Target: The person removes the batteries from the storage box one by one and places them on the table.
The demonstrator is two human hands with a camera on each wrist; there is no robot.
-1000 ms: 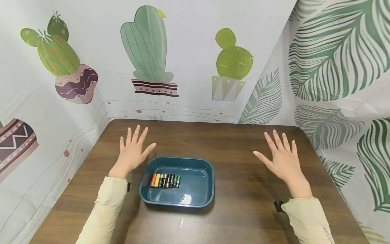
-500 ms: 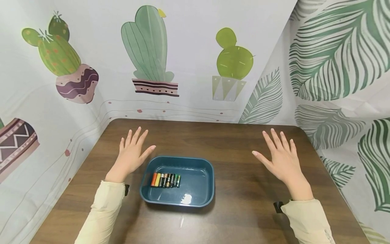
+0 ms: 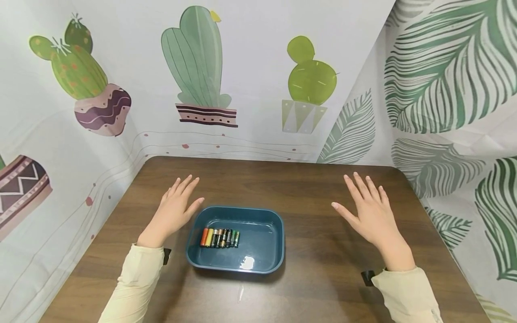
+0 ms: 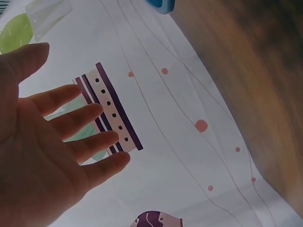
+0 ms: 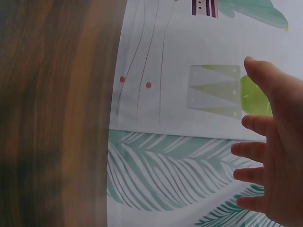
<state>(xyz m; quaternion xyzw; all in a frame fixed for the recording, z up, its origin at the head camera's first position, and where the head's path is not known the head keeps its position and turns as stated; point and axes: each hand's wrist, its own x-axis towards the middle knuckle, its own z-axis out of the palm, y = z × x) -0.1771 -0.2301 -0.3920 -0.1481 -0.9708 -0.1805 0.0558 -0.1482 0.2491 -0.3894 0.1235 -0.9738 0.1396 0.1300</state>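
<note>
A dark blue rectangular tray (image 3: 258,264) with raised walls sits on the brown wooden table, left of centre. Inside it, toward the left, several batteries (image 3: 219,238) lie side by side in a row, in orange, yellow, black and green. My left hand (image 3: 171,213) is spread just beyond the tray's left side and holds nothing. In the left wrist view the palm of that left hand (image 4: 42,137) shows with fingers apart. Well to the right of the tray, my right hand (image 3: 369,217) is spread too, with nothing in it; its fingers (image 5: 251,150) show in the right wrist view.
The wooden table (image 3: 315,287) ends at the back against a white cloth (image 3: 258,67) printed with cacti. Another cloth with green leaves (image 3: 448,67) hangs along the right side. Dark wrist straps (image 3: 368,277) show at the cuffs.
Both hands have shifted slightly: the left fingers have come lower and closer together, and the right hand has drifted a little to the left. The tray and batteries stay where they were.
</note>
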